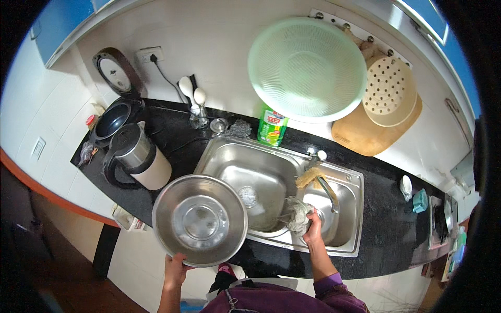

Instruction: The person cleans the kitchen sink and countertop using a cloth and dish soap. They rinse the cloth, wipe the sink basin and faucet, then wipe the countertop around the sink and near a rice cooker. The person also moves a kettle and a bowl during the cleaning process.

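My left hand (176, 268) grips the near rim of a wide stainless steel basin (200, 221), which is tilted so its inside faces up and overlaps the sink's left corner and the counter edge. A crumpled wet greyish-white cloth (298, 216) is bunched in my right hand (313, 227), above the divider of the steel double-bowl sink (354, 250). A curved faucet (328, 191) reaches over the smaller right bowl, with a yellowish cloth (311, 177) draped on it. The larger left bowl (256, 168) has a drain strainer (247, 196).
An electric kettle (150, 168) and a rice cooker with raised lid (117, 117) stand left. Behind the sink are a green detergent pouch (271, 127) and a steel wool pad (238, 129). A green plastic colander (307, 70) and a wooden cutting board (375, 135) hang on the wall.
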Action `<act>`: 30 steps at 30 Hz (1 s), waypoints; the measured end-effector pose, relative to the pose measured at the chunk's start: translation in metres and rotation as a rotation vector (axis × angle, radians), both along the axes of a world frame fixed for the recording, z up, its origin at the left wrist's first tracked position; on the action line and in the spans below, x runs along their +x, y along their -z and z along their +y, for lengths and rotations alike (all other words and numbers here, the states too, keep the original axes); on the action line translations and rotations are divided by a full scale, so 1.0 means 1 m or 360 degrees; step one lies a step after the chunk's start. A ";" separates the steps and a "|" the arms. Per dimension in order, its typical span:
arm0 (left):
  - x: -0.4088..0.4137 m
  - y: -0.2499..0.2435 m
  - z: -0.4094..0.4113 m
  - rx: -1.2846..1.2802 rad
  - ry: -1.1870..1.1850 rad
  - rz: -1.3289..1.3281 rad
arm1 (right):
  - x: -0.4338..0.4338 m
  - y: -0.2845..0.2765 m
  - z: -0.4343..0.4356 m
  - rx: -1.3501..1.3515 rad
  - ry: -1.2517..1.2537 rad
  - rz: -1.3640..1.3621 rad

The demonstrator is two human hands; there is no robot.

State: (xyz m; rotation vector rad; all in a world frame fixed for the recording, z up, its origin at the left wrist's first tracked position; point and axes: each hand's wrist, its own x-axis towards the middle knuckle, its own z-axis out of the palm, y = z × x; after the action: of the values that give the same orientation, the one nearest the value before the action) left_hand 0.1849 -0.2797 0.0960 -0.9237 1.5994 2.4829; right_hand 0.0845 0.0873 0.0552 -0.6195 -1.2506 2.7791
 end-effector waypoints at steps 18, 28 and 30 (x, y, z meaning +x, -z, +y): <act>0.015 0.035 0.014 0.0132 0.0413 -0.0375 | -0.007 -0.066 -0.111 0.1615 -0.1230 0.1220; -0.045 -0.008 -0.126 -0.1291 -0.0240 0.0295 | 0.014 -0.029 -0.074 0.1680 -0.0593 0.0186; -0.090 -0.039 -0.144 -0.1759 -0.0455 0.0489 | 0.025 -0.019 -0.079 0.1918 -0.0815 0.0050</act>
State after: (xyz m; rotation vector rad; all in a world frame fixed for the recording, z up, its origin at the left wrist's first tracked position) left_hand 0.0950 -0.4238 0.1352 -0.8539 3.2405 1.7723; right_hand 0.1097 0.0081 0.0740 -0.1339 -2.8767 1.6260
